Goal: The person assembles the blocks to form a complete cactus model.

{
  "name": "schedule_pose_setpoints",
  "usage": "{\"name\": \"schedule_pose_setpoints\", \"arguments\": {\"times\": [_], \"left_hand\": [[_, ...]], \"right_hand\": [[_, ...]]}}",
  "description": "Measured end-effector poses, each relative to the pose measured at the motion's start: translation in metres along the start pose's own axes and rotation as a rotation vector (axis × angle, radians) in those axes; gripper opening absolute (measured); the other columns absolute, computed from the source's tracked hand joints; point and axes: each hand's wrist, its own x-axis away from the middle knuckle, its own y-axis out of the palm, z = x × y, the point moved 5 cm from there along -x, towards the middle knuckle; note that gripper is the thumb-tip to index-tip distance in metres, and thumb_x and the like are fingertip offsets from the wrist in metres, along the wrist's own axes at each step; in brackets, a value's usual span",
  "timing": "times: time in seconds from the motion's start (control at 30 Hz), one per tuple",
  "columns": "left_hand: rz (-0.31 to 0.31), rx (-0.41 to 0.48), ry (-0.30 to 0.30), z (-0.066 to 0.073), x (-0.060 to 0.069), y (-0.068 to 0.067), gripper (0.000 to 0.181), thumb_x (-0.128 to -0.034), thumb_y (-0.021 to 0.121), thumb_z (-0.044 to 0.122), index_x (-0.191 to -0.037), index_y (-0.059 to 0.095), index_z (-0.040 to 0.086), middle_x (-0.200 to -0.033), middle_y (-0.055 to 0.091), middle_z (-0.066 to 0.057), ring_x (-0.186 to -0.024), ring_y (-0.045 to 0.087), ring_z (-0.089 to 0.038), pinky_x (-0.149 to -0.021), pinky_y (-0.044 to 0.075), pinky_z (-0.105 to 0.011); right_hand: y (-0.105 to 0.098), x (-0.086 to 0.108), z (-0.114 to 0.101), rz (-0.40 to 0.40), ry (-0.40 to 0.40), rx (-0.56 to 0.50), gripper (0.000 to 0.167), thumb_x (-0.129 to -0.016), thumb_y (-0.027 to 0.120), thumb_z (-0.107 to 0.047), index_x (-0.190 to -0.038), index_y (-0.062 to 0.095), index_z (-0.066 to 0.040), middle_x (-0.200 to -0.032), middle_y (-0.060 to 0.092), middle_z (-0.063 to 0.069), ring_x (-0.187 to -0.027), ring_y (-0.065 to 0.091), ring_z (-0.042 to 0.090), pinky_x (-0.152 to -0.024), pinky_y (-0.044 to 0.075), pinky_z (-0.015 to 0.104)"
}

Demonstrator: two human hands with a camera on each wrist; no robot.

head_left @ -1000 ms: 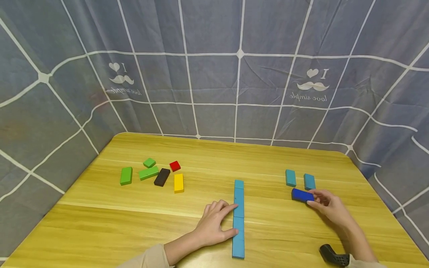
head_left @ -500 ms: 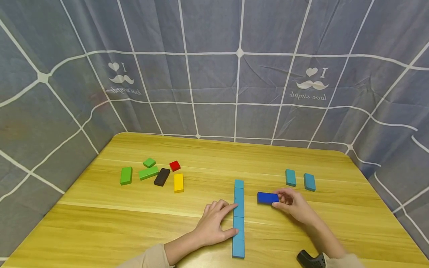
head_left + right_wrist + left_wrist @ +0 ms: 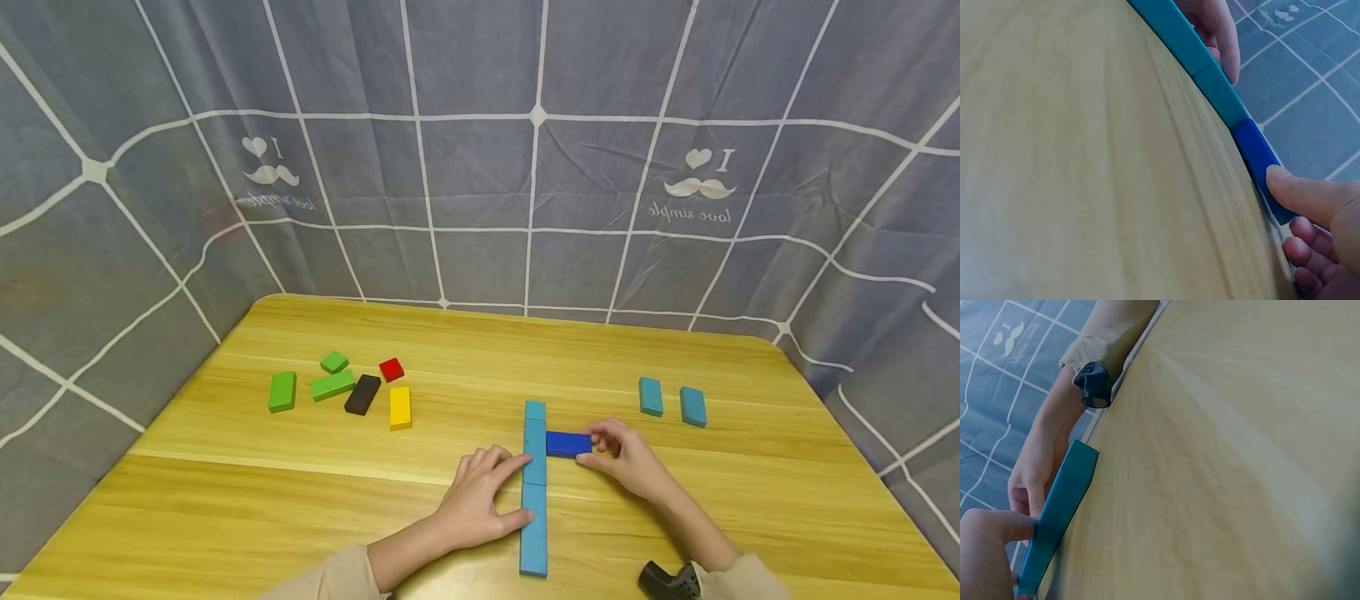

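Note:
A straight row of light blue blocks [image 3: 534, 542] runs away from the person across the middle of the table. My left hand [image 3: 478, 504] lies at the row's left side, the thumb and a finger stretched out and touching it. With thumb and fingers, my right hand [image 3: 632, 465] pinches the outer end of a dark blue block [image 3: 567, 444]. That block lies crosswise against the row's right side, a little below its far end. In the right wrist view the dark blue block [image 3: 1260, 165] appears to meet the light blue row [image 3: 1213, 81]; the thumb rests on the block.
Two loose light blue blocks [image 3: 651, 397] lie at the back right. At the back left are green blocks [image 3: 282, 392], a black block [image 3: 363, 395], a red block [image 3: 392, 369] and a yellow block [image 3: 401, 408]. A grey curtain [image 3: 480, 183] hangs behind the wooden table [image 3: 225, 500].
My right hand has carried the dark blue block leftward from near the loose light blue blocks to the row's right side. The left hand and the row have kept their place.

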Motion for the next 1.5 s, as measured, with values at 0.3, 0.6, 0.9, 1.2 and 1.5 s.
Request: {"name": "schedule_pose_setpoints", "arguments": {"times": [0.3,0.6,0.9,1.2,1.5], "left_hand": [[-0.002,0.001,-0.001,0.0,0.0,0.0,0.062,-0.0771,0.063,0.042,-0.132,0.048,0.016,-0.111,0.048,0.004,-0.1,0.041,-0.012,-0.089,0.029,-0.036],[0.003,-0.006,0.004,0.0,0.0,-0.001,0.063,-0.077,0.063,0.042,-0.132,0.048,0.016,-0.112,0.048,0.003,-0.1,0.041,-0.012,-0.089,0.029,-0.035],[0.012,-0.009,0.008,0.0,0.0,-0.001,0.063,-0.0767,0.063,0.042,-0.132,0.049,0.016,-0.111,0.048,0.003,-0.1,0.041,-0.012,-0.089,0.029,-0.035],[0.008,-0.004,0.003,0.0,0.001,0.0,0.063,-0.0767,0.063,0.041,-0.132,0.048,0.017,-0.111,0.048,0.004,-0.099,0.04,-0.012,-0.088,0.029,-0.035],[-0.001,-0.001,-0.004,0.001,0.0,-0.001,0.063,-0.0768,0.063,0.041,-0.133,0.048,0.017,-0.111,0.047,0.004,-0.1,0.04,-0.012,-0.089,0.028,-0.035]], "right_hand": [[0.006,-0.002,0.016,0.005,0.032,0.018,0.026,-0.074,0.073,-0.002,-0.096,0.062,0.005,-0.079,0.052,0.008,-0.067,0.044,0.021,-0.058,0.035,0.021],[0.003,-0.005,0.035,-0.015,0.005,-0.058,0.033,-0.075,0.075,-0.012,-0.102,0.062,0.001,-0.081,0.052,0.005,-0.067,0.043,0.012,-0.057,0.037,0.021],[-0.06,-0.018,0.065,0.134,0.015,0.018,0.046,-0.082,0.068,-0.011,-0.121,0.053,0.005,-0.096,0.051,0.015,-0.077,0.044,0.01,-0.064,0.038,0.021],[-0.095,-0.022,0.102,0.072,0.052,0.19,0.059,-0.08,0.07,-0.012,-0.13,0.045,0.005,-0.108,0.05,0.019,-0.094,0.044,0.028,-0.077,0.04,0.043],[-0.1,-0.024,0.107,-0.051,0.083,0.205,0.064,-0.083,0.068,-0.017,-0.133,0.038,0.009,-0.114,0.045,0.026,-0.103,0.042,0.041,-0.083,0.036,0.057]]}}
